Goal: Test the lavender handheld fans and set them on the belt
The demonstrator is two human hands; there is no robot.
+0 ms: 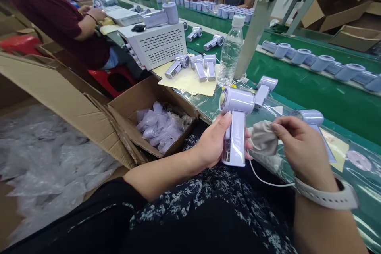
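Upright in my left hand (212, 141) is a lavender handheld fan (238, 127), its round head on top and its shiny handle wrapped by my fingers. My right hand (303, 147) pinches a grey cloth (264, 138) just right of the fan's handle. Behind the held fan, another lavender fan (263, 92) rests on the bench. One more fan (311, 117) lies beyond my right hand, partly hidden by it. A white cable (268, 183) curves below the cloth toward my right wrist.
A clear water bottle (230, 53) stands by a metal post (257, 20). Several fans lie on yellow paper (205, 88) near a white vented box (160, 43). A cardboard box (133, 101) holds bagged items at left. Fans line the green conveyor (297, 83). People sit around.
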